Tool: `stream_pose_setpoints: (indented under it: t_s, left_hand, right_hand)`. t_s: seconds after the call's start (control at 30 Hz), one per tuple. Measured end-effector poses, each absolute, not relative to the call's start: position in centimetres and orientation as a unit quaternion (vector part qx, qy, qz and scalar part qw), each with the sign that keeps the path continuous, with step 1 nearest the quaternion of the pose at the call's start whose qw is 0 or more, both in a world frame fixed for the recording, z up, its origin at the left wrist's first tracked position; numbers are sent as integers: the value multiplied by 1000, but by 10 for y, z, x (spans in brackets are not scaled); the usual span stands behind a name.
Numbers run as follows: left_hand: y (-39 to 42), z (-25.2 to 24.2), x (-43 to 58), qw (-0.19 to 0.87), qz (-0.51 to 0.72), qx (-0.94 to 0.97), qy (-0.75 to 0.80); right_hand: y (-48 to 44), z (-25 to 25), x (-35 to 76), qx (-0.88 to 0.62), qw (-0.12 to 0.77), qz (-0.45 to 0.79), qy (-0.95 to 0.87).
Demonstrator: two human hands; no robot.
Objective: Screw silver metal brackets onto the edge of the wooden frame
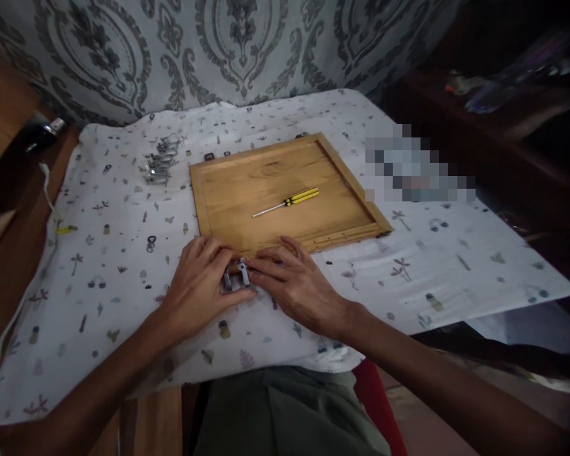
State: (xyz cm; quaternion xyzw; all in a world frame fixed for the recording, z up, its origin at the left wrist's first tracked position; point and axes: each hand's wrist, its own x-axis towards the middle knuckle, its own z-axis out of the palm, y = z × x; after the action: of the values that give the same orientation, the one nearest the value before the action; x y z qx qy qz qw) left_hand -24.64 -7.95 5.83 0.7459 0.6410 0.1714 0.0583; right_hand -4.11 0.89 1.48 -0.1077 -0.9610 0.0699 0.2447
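At the near edge of a framed wooden cabinet door [261,174], a small silver metal hinge [243,273] sits between my two hands. My left hand [197,278] grips it from the left, with the thumb below and the fingers curled over the door's edge. From the right, my right hand [297,285] pinches the hinge with its fingertips, while another finger rests by the door's edge. The fingers partly hide the hinge. Across the middle of the door lies a screwdriver [301,197] with a yellow and black handle, its shaft pointing left.
A patterned white cloth [137,316] covers the table. Several silver metal hinges [159,163] are heaped at the back left. A blurred-out item [413,166] lies on the right. A white cable [16,310] runs along the left edge, and a patterned curtain [237,44] hangs behind.
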Motion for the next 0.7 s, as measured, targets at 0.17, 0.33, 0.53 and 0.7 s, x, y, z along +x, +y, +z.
stream_pose_setpoints:
  t_s: [0.17,0.33,0.53,0.7]
  left_hand:
    - [-77,56,-245,61,183,736,648]
    - [-75,54,-246,63,214,734,641]
    - [-72,53,-247,92,237,724,642]
    - [-70,53,-248,112,237,717,647]
  right_hand:
    - [9,16,-42,-106,243,68,-962]
    - [9,18,-41,-101,247,73,-961]
    - [10,21,-41,-101,241,71,-963]
    - [15,25,-40,-88,244,104,-960]
